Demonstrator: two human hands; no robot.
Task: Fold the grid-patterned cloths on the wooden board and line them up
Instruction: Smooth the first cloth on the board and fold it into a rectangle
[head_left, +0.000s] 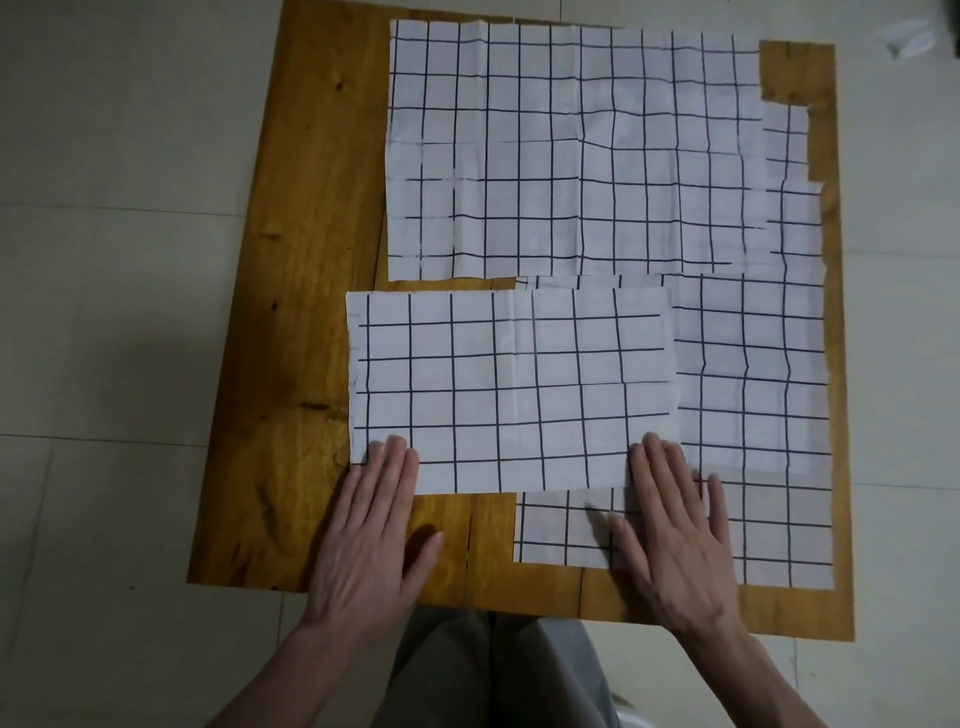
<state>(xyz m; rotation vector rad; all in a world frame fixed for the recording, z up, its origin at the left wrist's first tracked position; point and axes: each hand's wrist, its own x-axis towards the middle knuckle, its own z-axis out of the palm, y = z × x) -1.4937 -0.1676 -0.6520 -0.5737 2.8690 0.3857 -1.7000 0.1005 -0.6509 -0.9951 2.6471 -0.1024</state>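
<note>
Wooden board (311, 260): warm amber-stained wood, grain and dark knots plainly seen, a faint sheen noted near the front edge; a thin crack is seen running to that edge.

Folded cloth (509, 389): thin white woven fabric printed with dark grid lines, matt, pressed flat, a soft crease down the middle (print slightly uneven at the left hem).

Large cloth (571, 145): same matt white fabric with a finer grid, fold creases visible, lines wavering slightly.

Right-hand cloth (753, 389): same fabric, gently rippled, raw-looking edge.

Floor (114, 208): pale tiles, smooth, low gloss, thin joints.

Trousers (493, 670): grey matt cloth.
</note>
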